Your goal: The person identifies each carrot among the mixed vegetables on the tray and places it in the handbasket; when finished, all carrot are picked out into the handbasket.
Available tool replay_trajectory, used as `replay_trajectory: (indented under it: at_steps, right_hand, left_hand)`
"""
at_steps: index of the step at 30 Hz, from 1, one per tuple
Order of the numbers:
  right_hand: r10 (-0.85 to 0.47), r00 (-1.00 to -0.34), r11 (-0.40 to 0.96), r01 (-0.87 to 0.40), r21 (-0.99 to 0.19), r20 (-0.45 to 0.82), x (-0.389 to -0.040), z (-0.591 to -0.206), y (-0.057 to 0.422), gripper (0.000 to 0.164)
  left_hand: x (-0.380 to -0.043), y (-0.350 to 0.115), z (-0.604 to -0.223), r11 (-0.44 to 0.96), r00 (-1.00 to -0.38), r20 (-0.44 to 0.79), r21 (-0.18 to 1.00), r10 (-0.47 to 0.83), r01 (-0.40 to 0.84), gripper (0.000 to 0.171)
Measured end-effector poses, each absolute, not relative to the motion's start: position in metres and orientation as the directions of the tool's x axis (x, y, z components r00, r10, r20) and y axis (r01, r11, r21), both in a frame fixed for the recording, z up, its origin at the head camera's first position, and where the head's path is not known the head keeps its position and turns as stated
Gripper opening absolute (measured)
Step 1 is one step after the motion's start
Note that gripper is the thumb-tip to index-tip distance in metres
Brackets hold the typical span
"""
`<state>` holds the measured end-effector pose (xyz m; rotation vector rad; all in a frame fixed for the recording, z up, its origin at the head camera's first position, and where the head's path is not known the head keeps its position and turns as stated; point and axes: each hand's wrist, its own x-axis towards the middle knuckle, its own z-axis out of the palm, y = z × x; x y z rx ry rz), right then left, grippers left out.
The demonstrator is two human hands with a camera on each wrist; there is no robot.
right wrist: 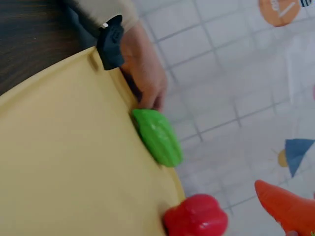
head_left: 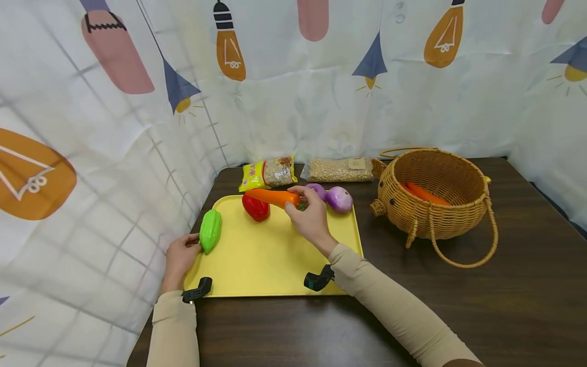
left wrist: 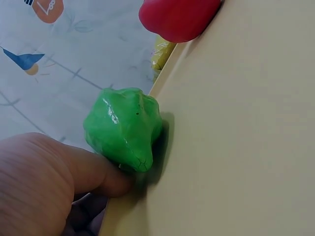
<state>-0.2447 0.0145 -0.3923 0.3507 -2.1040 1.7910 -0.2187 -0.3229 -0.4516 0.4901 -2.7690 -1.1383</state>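
My right hand (head_left: 313, 220) holds an orange carrot (head_left: 270, 197) above the back of a yellow tray (head_left: 275, 260), its tip pointing left. The right wrist view shows the carrot (right wrist: 285, 206) at its lower right edge. At the tray's left rim, my left hand (head_left: 180, 259) pinches the edge, thumb on the inner side. Against that thumb lies a shiny, ridged green fruit or vegetable (left wrist: 123, 125). A red bell pepper (head_left: 256, 209) sits at the back left of the tray. Two purple onions (head_left: 339, 199) sit at the back right; my right hand partly hides something green beside them.
Right of the tray stands an animal-shaped wicker basket (head_left: 412, 224) with an orange carrot (head_left: 426, 193) inside and its handle loop hanging in front. Behind the tray lie a yellow food packet (head_left: 268, 173) and a clear bag of grains (head_left: 337, 170). Patterned curtains border the dark table.
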Motion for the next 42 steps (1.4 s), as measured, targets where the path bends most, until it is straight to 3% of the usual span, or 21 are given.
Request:
replay_trajectory:
  at_steps: [6, 19, 28, 35, 42]
  right_hand:
    - [0.044, -0.916, 0.126, -0.391, -0.912, 0.399, -0.245, -0.385, 0.048, 0.029]
    - [0.059, -0.930, 0.201, -0.346, -0.917, 0.363, -0.226, -0.351, 0.098, 0.030]
    - [0.106, -0.920, 0.116, -0.365, -0.924, 0.377, -0.254, -0.367, 0.134, 0.033]
    - [0.151, -0.901, 0.036, -0.406, -0.913, 0.406, -0.258, -0.358, 0.163, 0.030]
    - [0.210, -0.887, 0.073, -0.404, -0.912, 0.410, -0.258, -0.344, 0.184, 0.029]
  left_hand:
    - [-0.219, -0.323, -0.451, 0.672, -0.945, -0.017, 0.698, -0.326, -0.245, 0.042]
    - [-0.216, -0.322, -0.450, 0.672, -0.944, -0.022, 0.697, -0.329, -0.251, 0.041]
    - [-0.216, -0.320, -0.450, 0.665, -0.949, -0.030, 0.707, -0.313, -0.241, 0.041]
    - [-0.216, -0.318, -0.449, 0.663, -0.952, -0.038, 0.709, -0.302, -0.239, 0.041]
    - [-0.214, -0.320, -0.447, 0.664, -0.953, -0.046, 0.707, -0.300, -0.243, 0.042]
